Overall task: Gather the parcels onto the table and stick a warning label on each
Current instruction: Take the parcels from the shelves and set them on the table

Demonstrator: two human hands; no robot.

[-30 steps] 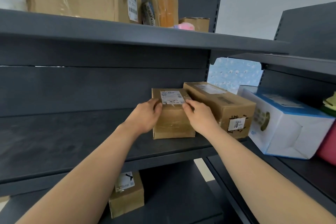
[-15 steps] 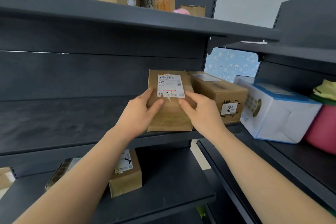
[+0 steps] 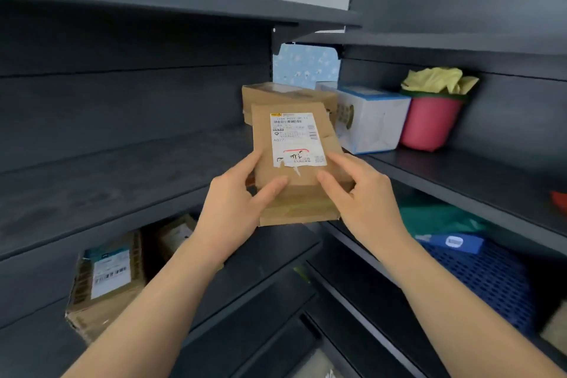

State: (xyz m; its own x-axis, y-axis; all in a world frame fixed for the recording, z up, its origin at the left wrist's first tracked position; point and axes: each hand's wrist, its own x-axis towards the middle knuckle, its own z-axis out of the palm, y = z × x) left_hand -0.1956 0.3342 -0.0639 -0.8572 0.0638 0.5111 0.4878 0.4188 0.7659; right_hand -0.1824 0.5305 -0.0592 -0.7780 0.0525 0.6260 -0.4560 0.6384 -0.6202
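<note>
The parcel (image 3: 302, 183) hangs in front of the shelf (image 3: 122, 181), tilted with its slip (image 3: 296, 138) up, probably so it can be read on the way to the table (not in view). The left hand (image 3: 228, 209) grips its 9 o'clock edge, thumb on top and fingers curled under. The right hand (image 3: 365, 202) mirrors it at 3 o'clock, sharing the weight. At 12 o'clock a brown box (image 3: 285, 95) sits on the shelf, with a white box (image 3: 371, 120) and a pot (image 3: 429, 126) at 2 o'clock.

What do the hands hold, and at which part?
The left hand and right hand grip the parcel by its lower sides.
</note>
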